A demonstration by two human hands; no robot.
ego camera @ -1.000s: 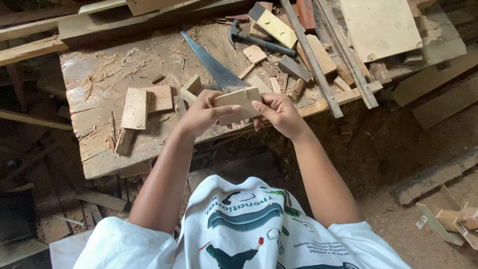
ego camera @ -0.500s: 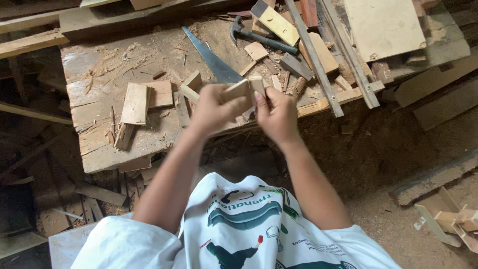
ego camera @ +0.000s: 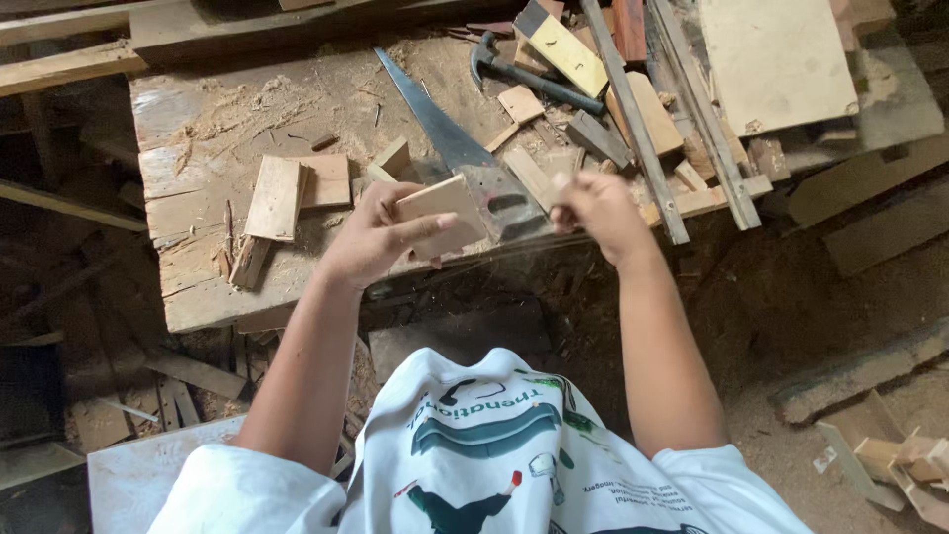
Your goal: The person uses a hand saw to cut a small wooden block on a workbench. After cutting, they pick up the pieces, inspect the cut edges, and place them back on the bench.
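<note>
My left hand (ego camera: 381,237) grips a small flat rectangular wooden piece (ego camera: 440,213), held up in front of the workbench edge. My right hand (ego camera: 598,213) hangs a short way to the right of the piece, apart from it, with its fingers curled in. I cannot tell whether anything small sits between those fingers. Just behind both hands a hand saw (ego camera: 445,133) lies diagonally on the workbench (ego camera: 198,287), with its handle end between my hands.
A hammer (ego camera: 529,77) lies at the bench's back. Flat offcuts (ego camera: 277,198) lie at the left, with a yellow block (ego camera: 565,51), long sticks (ego camera: 638,129) and a plywood sheet (ego camera: 776,59) at the right. Sawdust covers the bench; scrap wood litters the floor.
Both hands were together on the wooden piece. My right hand has now let go and moved right, while my left hand keeps the piece.
</note>
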